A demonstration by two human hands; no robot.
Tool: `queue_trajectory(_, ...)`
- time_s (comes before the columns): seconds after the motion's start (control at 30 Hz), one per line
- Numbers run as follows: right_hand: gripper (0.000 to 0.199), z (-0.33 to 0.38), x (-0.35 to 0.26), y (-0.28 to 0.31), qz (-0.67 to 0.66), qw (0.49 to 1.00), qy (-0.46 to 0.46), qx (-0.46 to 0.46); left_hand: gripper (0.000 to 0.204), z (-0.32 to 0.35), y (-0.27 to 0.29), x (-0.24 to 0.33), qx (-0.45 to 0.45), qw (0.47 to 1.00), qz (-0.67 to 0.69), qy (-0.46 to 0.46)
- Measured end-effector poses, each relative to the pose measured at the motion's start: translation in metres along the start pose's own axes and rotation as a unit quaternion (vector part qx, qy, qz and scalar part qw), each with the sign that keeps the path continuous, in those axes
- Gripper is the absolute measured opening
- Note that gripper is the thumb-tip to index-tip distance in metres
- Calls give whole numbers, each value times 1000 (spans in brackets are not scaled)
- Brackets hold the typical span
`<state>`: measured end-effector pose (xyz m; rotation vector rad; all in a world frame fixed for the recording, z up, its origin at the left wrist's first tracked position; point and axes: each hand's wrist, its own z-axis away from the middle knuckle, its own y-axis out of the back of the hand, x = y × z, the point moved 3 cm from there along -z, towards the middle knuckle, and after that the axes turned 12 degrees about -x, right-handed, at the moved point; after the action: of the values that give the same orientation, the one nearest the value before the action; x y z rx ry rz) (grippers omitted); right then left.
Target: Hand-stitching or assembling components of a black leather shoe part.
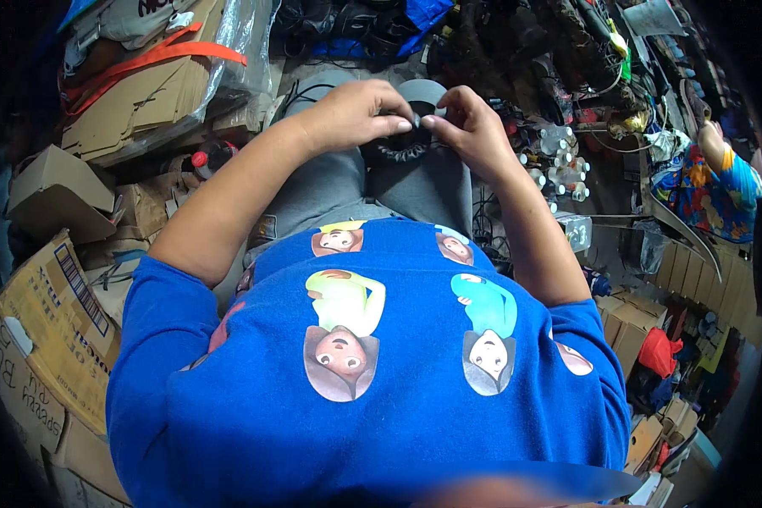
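Observation:
My left hand (360, 114) and my right hand (474, 131) meet above my lap, thumbs and fingertips pinched close together. Between them is a small dark piece (416, 122), too small to name. Just below the fingertips is a black ring-like coil (404, 154) with lighter ridges, near my knees. Whether the small piece is joined to the coil, I cannot tell. Behind the hands, a round grey object (422, 90) shows in part.
Flattened cardboard (144, 97) with an orange strap (186, 52) leans at the far left, above an open box (63, 190). Several clear bottles (563, 169) stand at the right. Black cables and parts (516, 51) pile up farther back. A person's arm in a colourful sleeve (741, 182) shows at far right.

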<state>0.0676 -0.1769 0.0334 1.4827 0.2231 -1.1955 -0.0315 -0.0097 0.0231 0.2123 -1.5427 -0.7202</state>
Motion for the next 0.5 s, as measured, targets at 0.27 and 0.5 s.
queue_trajectory(0.27,25,17,-4,1,-64,968,-55,-238,25,-48,-4,2,-134,988,49,57)
queue_trajectory(0.5,31,48,-6,7,-129,976,-53,-168,21,-54,-12,-1,-100,981,139,88)
